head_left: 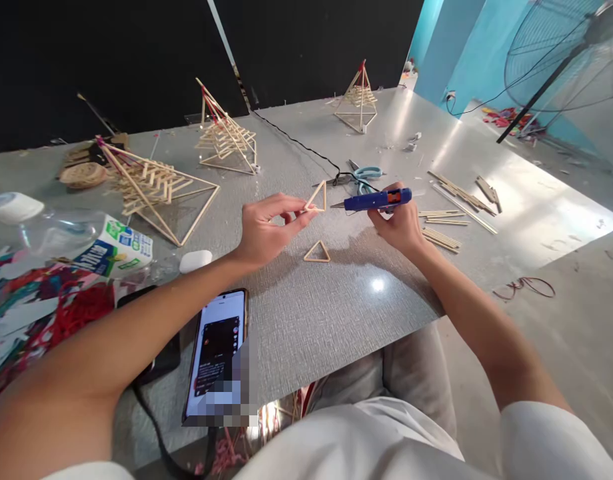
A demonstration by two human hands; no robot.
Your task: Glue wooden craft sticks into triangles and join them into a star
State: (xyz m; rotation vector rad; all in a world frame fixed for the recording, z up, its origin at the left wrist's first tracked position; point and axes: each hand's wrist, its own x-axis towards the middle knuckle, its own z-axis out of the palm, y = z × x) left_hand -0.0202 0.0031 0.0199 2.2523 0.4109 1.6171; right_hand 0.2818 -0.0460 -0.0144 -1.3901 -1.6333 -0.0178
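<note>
My left hand [272, 227] pinches a small triangle of wooden sticks [324, 196] by its lower left corner, holding it above the table. In my right hand [400, 223] is a blue hot glue gun [369, 201], its nozzle pointing left at the triangle with a small gap between them. A second stick triangle [317, 259] lies flat on the table just below. Behind the glue gun rest light-blue-handled scissors [367, 172], partly hidden. Loose wooden sticks [442, 239] lie in bundles to the right of my right hand.
Stick pyramid frames stand at the back: one at left [151, 183], another in the middle [226, 137], a third further right [359, 100]. A plastic bottle [66, 230], a phone [219, 347] and colourful scraps [81, 310] lie at left. A black cord [296, 141] crosses the table. A fan [561, 53] stands at right.
</note>
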